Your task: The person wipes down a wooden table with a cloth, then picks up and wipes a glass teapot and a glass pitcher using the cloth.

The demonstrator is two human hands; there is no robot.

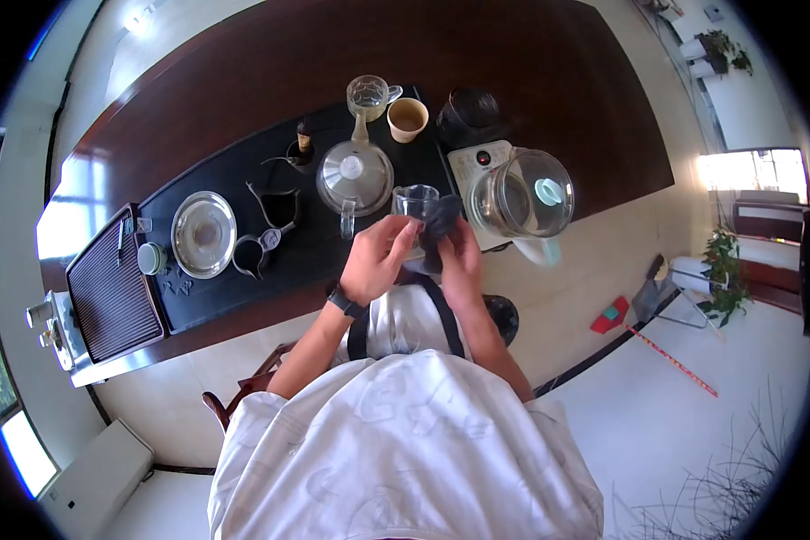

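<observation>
The left hand (375,261) has its grip around a glass pitcher (414,200), the right hand (461,267) clutching a dark cloth (438,229) against it.

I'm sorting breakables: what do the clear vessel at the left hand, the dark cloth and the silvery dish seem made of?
Clear vessel: likely smooth glass, see-through with bright edges. Dark cloth: apparently matte fabric, by its soft folds. Silvery dish: probably polished metal, given its mirror-like shine.

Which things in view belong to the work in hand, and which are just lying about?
Likely in use:
glass vessel, at the left hand
dark cloth, in the right hand

Seemingly lying about:
metal-topped pot
metal plate
paper cup
glass mug
</observation>
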